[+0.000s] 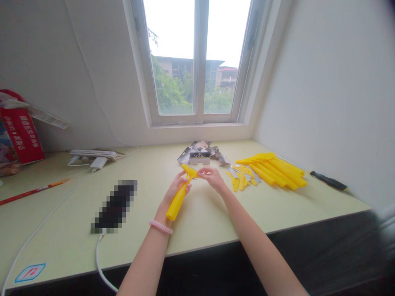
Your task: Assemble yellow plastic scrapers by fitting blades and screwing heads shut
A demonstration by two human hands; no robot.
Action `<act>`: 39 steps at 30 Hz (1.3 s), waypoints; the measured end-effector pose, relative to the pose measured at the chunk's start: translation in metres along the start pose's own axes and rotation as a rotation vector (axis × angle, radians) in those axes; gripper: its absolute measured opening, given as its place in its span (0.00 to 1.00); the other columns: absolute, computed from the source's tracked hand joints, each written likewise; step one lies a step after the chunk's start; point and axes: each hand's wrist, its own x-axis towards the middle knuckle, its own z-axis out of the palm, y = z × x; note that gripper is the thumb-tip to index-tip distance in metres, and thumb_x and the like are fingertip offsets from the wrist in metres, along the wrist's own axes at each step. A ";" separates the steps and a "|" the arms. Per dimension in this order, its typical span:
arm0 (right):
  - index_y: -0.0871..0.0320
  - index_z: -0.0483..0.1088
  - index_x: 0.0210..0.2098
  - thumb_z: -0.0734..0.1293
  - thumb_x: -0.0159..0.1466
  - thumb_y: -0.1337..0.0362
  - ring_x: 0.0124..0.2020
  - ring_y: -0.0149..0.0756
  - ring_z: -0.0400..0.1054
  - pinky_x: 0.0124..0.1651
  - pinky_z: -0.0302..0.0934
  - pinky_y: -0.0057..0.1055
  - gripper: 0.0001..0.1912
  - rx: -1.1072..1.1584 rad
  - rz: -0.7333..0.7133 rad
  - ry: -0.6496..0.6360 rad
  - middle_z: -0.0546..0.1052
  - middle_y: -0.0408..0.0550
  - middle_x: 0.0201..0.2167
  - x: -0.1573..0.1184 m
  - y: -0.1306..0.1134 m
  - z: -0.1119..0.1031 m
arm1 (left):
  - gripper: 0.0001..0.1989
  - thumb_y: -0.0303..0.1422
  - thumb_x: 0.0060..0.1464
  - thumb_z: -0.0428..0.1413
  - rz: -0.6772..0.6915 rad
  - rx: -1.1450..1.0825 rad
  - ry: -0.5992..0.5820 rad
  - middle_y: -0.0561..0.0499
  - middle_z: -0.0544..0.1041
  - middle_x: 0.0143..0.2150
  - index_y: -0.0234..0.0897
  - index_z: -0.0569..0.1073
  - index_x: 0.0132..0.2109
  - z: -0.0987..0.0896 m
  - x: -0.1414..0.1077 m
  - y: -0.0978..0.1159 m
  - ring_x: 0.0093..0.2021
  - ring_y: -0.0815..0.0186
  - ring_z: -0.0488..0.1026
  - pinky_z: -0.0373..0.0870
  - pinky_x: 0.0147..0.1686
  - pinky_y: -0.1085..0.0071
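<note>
Gripping a yellow plastic scraper handle (176, 203) in the closed left hand (177, 187), a person pinches its flat head (189, 171) between the fingertips of the right hand (212, 178). The handle's long axis slants across a pale green desk (148, 205), its butt end low toward the person and its head pointing up and away toward a window (197, 61). The butt juts out below the left fist; the head sits between both hands. Just beyond the right hand lie small yellow pieces (239, 181) and steel blades (233, 172), with a stack of long yellow handles (277, 172) further right. Printed card packaging (199, 154) lies ahead of the hands. A pink spiral band (160, 227) circles the left wrist.
</note>
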 end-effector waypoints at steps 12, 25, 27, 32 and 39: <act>0.59 0.72 0.24 0.68 0.47 0.59 0.28 0.33 0.65 0.34 0.58 0.31 0.09 0.120 0.086 0.035 0.75 0.44 0.25 -0.003 -0.001 0.001 | 0.28 0.22 0.46 0.53 0.007 -0.021 -0.024 0.50 0.71 0.33 0.38 0.59 0.56 0.004 -0.004 0.002 0.19 0.78 0.64 0.62 0.19 0.83; 0.58 0.73 0.29 0.62 0.54 0.63 0.36 0.38 0.65 0.44 0.57 0.36 0.09 -0.440 0.001 0.218 0.74 0.49 0.32 -0.003 0.011 -0.030 | 0.30 0.21 0.47 0.51 0.007 -0.073 0.025 0.49 0.72 0.32 0.37 0.56 0.59 -0.002 0.001 0.000 0.19 0.79 0.63 0.63 0.19 0.84; 0.58 0.73 0.31 0.63 0.53 0.64 0.40 0.41 0.63 0.48 0.54 0.38 0.09 -0.613 0.009 0.258 0.73 0.50 0.34 -0.006 0.019 -0.044 | 0.30 0.21 0.47 0.51 -0.005 -0.084 0.029 0.47 0.72 0.34 0.37 0.57 0.58 -0.003 0.002 0.000 0.19 0.79 0.63 0.64 0.19 0.83; 0.57 0.74 0.29 0.67 0.50 0.59 0.42 0.45 0.60 0.48 0.51 0.41 0.09 -0.839 0.124 0.255 0.70 0.53 0.34 -0.015 0.031 -0.058 | 0.30 0.21 0.46 0.52 -0.008 -0.085 0.076 0.47 0.72 0.35 0.38 0.58 0.57 -0.004 0.003 0.000 0.19 0.79 0.64 0.64 0.19 0.83; 0.58 0.71 0.19 0.68 0.50 0.63 0.38 0.47 0.62 0.41 0.54 0.40 0.06 -0.885 0.211 0.320 0.70 0.55 0.27 -0.016 0.035 -0.053 | 0.30 0.21 0.45 0.52 -0.019 -0.080 0.123 0.47 0.72 0.36 0.38 0.58 0.57 -0.003 0.002 0.002 0.19 0.79 0.64 0.64 0.19 0.83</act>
